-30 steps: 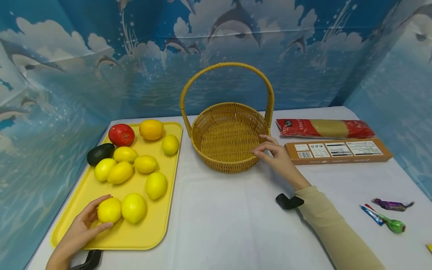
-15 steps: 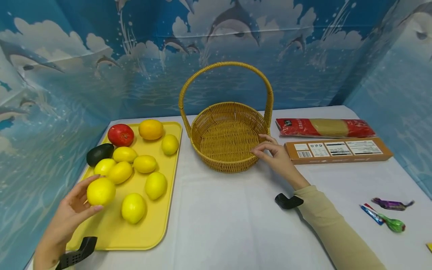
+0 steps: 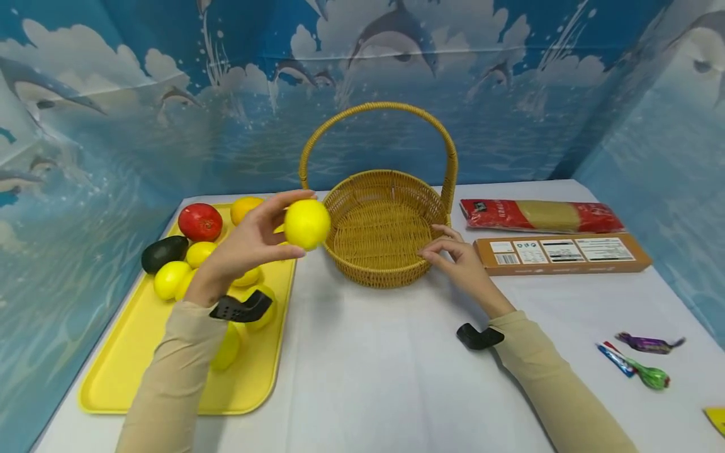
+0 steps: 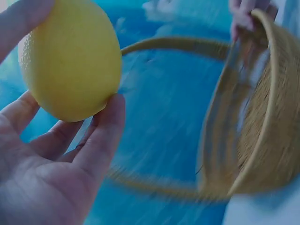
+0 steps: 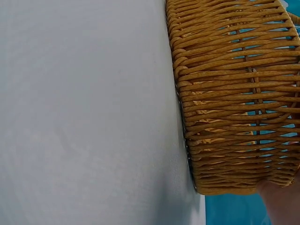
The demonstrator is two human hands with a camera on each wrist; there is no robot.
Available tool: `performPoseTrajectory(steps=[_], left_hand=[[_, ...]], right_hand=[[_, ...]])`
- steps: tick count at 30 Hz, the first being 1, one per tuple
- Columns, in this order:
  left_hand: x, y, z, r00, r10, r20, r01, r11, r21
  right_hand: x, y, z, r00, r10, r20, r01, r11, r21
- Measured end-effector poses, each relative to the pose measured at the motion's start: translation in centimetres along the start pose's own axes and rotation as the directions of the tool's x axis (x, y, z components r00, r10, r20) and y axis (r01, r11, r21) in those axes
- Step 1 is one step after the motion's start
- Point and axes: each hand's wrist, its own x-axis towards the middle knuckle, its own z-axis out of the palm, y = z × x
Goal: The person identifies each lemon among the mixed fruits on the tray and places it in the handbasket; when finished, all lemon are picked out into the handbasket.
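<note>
In the head view my left hand [image 3: 255, 236] holds a yellow lemon [image 3: 308, 224] in the air beside the left rim of a wicker basket [image 3: 385, 277]. Fingers and thumb lie on opposite sides of the lemon [image 4: 70, 61] in the left wrist view. My right hand [image 3: 461, 261] grips the basket's right front rim; the right wrist view shows the woven wall [image 5: 234, 103] up close. No fruit is seen in the basket. A yellow tray [image 3: 130, 371] carries more lemons [image 3: 172, 280], a red fruit [image 3: 200, 222], a dark green avocado [image 3: 164, 254] and an orange fruit [image 3: 245, 209]. My left arm hides some of them.
The basket's tall arched handle [image 3: 378, 106] stands upright. Right of the basket lie a red packet [image 3: 544, 216] and a long cardboard box [image 3: 561, 254]. Wrapped sweets [image 3: 651, 343] lie at the right. A dolphin-print curtain [image 3: 362, 145] closes off the back.
My left hand has lifted the lemon from the tray and carried it up and rightward to the basket's left rim. My right hand has stayed at the rim.
</note>
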Motion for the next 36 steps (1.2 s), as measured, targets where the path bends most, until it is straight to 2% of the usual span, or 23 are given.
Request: performPoseTrajectory(steps=[3, 5, 9, 13, 17, 20, 23, 27, 31, 34, 36], left_hand=[[3.6, -2.2, 1.8, 0.996, 0.015, 0.090, -0.009, 0.998, -0.064], [5.7, -3.9, 2.8, 0.992, 0.004, 0.129, 0.005, 0.998, -0.069], [8.7, -6.8, 4.6, 0.985, -0.094, 0.147, 0.089, 0.995, 0.041], [10.4, -8.7, 5.7, 0.964, -0.222, 0.149, 0.193, 0.963, 0.187], [11.4, -9.7, 6.4, 0.936, -0.301, 0.182, 0.239, 0.923, 0.301], [11.9, -10.1, 7.0, 0.914, -0.337, 0.226, 0.237, 0.896, 0.376], [12.2, -10.1, 7.4, 0.888, -0.378, 0.260, 0.245, 0.870, 0.428], [12.1, -10.1, 7.5, 0.870, -0.408, 0.276, 0.256, 0.853, 0.454], [12.0, -10.0, 7.6, 0.868, -0.405, 0.286, 0.265, 0.867, 0.421], [11.8, -9.8, 7.5, 0.889, -0.366, 0.274, 0.233, 0.879, 0.416], [11.5, -9.3, 7.2, 0.914, -0.319, 0.252, 0.191, 0.884, 0.426]], right_hand=[[0.0, 0.1, 0.0, 1.000, -0.003, 0.002, 0.003, 1.000, -0.006], [-0.1, 0.0, 0.0, 1.000, -0.004, -0.002, 0.004, 1.000, -0.009], [-0.1, 0.1, 0.1, 1.000, -0.003, -0.011, 0.003, 1.000, -0.017], [-0.1, 0.2, 0.4, 1.000, -0.023, -0.011, 0.023, 1.000, -0.020], [-0.1, 0.1, 0.4, 0.999, -0.031, -0.018, 0.031, 0.999, -0.028], [-0.2, -0.1, 0.3, 0.999, -0.027, -0.019, 0.026, 0.999, -0.037], [-0.2, -0.1, 0.2, 1.000, -0.023, -0.019, 0.023, 0.999, -0.040], [-0.3, -0.1, 0.2, 1.000, -0.015, -0.016, 0.014, 0.999, -0.038], [-0.3, -0.2, 0.2, 1.000, -0.009, -0.012, 0.009, 0.999, -0.043], [-0.3, -0.4, 0.2, 1.000, -0.007, -0.012, 0.006, 0.999, -0.047], [-0.3, -0.5, 0.2, 1.000, -0.006, -0.010, 0.006, 0.999, -0.049]])
